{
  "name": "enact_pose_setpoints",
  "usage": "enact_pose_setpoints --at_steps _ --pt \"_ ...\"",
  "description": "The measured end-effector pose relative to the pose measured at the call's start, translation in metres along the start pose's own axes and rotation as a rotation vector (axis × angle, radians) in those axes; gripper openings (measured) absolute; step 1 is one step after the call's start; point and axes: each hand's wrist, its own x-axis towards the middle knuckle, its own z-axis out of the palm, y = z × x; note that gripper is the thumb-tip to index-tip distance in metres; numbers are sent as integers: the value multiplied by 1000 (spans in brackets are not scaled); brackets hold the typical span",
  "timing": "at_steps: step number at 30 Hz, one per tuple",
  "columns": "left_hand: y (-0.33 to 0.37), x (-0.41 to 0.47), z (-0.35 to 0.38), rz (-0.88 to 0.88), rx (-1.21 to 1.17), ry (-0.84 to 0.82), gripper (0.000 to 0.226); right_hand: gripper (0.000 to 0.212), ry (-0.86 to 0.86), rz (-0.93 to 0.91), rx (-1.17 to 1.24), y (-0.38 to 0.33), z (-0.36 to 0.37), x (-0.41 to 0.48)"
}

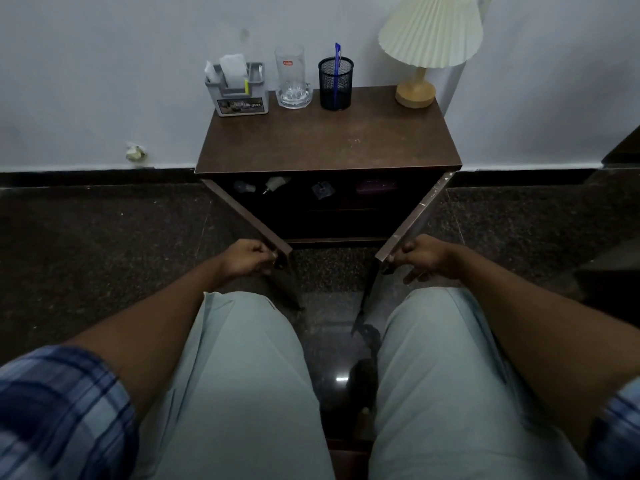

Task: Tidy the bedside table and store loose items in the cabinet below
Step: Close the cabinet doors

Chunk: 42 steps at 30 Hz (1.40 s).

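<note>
Knees [242, 375] in pale trousers fill the lower frame. Above them our left grip [249, 258] curls round the left cabinet door [246, 218], our right grip [420, 256] round the right door [415, 216]. Loose items [277, 184] (dim, hard to name) lie inside at centre. Organizer [239, 95], glass [292, 81], pen cup [335, 86] and lamp [427, 39] line the worktop [329, 140] at upper centre.

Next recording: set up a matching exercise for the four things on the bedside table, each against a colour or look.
Column one:
1. organizer
2. glass
3. pen cup
4. lamp

Column two:
A. black mesh
B. pleated cream shade
C. grey plastic
D. clear, red label

Pairs: 1-C, 2-D, 3-A, 4-B
</note>
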Motion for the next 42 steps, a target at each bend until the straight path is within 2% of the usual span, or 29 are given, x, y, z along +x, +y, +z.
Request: enact_pose_setpoints --at_steps 6,12,17,22,28,36,42 --pt "14 28 9 -42 -99 -23 15 23 10 -1 7 -23 8 26" --pt "32 57 22 -40 -174 17 17 16 123 -45 182 -41 25 57" --pt "43 84 30 -68 -232 99 16 28 186 -83 271 -49 33 87" --pt "54 108 42 -70 -289 233 20 22 266 -81 271 -57 37 110" --pt "67 130 53 -67 -326 385 26 32 390 -87 261 -73 43 132" --pt "82 153 56 -108 -362 465 28 36 525 -37 296 -102 42 154" --pt "91 158 53 -120 -384 486 27 40 551 -42 292 -104 40 163"
